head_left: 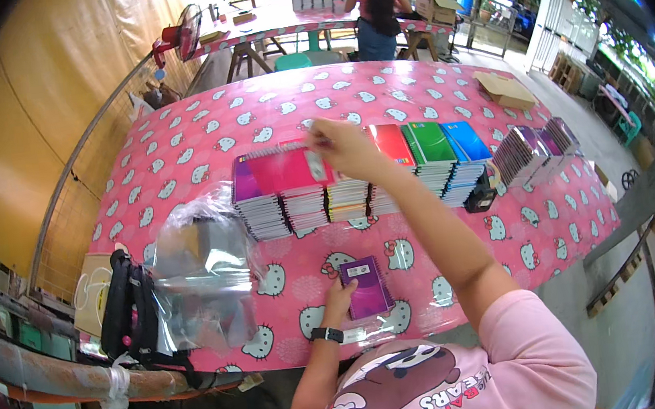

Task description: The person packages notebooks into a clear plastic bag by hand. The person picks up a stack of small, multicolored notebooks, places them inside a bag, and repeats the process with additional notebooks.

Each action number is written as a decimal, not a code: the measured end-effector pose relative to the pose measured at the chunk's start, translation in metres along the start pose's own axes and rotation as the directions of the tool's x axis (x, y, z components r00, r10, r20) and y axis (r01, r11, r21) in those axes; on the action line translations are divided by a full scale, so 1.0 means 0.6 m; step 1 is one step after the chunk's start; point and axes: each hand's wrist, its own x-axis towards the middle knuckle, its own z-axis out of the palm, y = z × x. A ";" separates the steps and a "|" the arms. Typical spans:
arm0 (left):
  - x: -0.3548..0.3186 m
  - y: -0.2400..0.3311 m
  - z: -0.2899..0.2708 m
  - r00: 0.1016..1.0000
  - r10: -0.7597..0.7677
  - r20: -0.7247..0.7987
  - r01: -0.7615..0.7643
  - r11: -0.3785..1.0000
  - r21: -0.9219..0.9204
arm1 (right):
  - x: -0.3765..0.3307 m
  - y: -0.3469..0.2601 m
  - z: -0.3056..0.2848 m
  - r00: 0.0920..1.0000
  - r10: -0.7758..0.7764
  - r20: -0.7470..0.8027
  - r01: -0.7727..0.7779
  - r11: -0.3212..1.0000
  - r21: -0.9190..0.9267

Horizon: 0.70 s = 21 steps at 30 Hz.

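Note:
My left hand (341,298) grips the left edge of a purple spiral notebook (367,287), which lies near the front edge of the table with a white label on its cover. Reaching forward over the row of notebook stacks, my right hand (340,148) has its fingers closed at the right end of a pink spiral notebook (279,171). That notebook lies sideways across the tops of the purple stack (262,216) and the pink stack (305,208). Farther right stand a yellow-edged stack (348,200), a red stack (390,142), a green stack (429,143) and a blue stack (465,140).
Clear plastic bags (202,271) lie left of the stacks, beside a black bag (135,303). A black tape dispenser (481,195) sits by the blue stack. More notebook stacks (521,152) and flattened cardboard (505,90) are at the right. Two people work at a far table.

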 end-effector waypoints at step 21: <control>-0.026 0.070 0.024 0.986 -0.120 0.117 0.124 0.992 -0.034 | -0.101 0.145 -0.004 0.996 0.062 0.072 -0.012 0.836 -0.549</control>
